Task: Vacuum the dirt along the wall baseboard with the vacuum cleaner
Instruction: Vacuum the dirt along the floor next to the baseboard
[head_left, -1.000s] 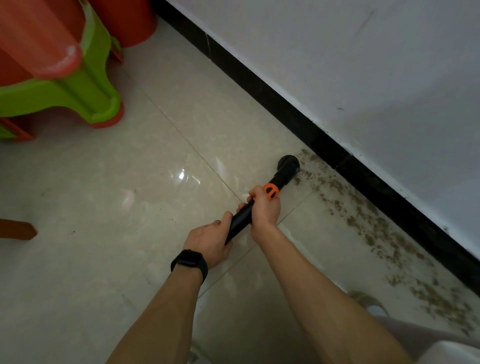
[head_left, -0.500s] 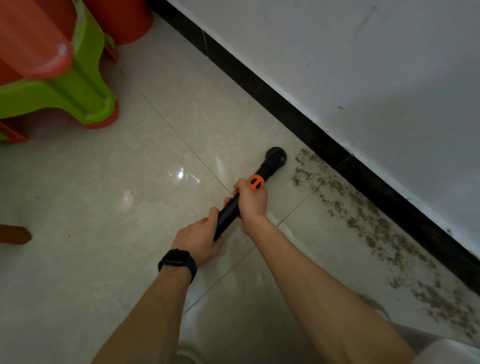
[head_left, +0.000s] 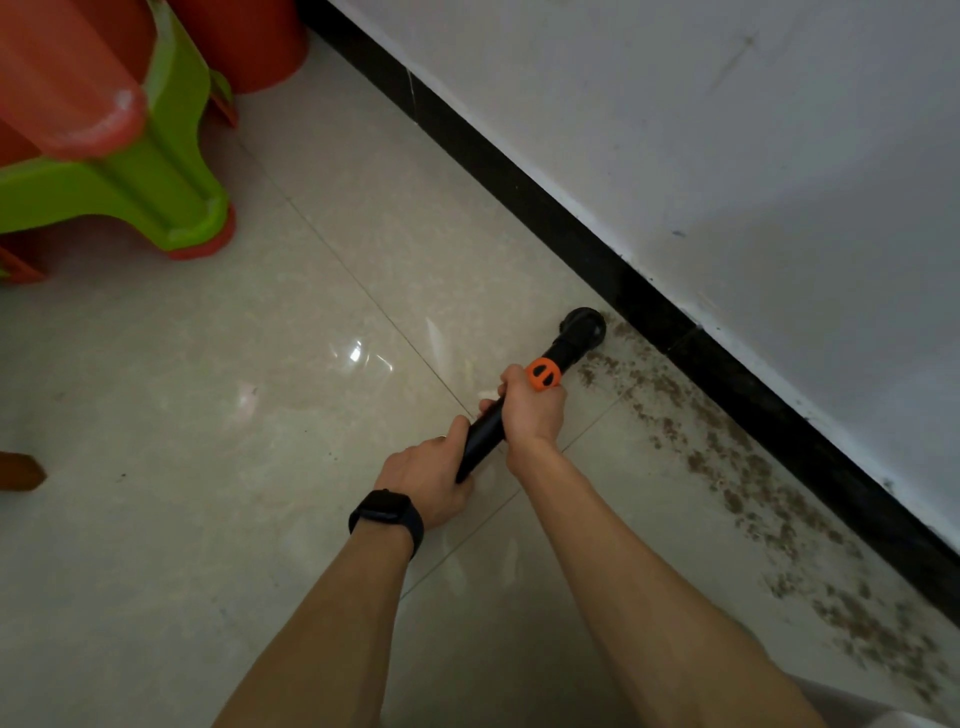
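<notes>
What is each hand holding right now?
Left hand: grips the vacuum tube at its near end.
Right hand: grips the same tube, just behind the orange collar.

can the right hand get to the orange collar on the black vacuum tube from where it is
Probably yes. The right hand grips the black vacuum tube directly below the round orange collar, with nothing between them. The left hand holds the tube lower down.

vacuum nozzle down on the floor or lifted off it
Down, it seems: the nozzle sits low at the far end of the dirt, by the baseboard. Actual contact: cannot tell.
</notes>
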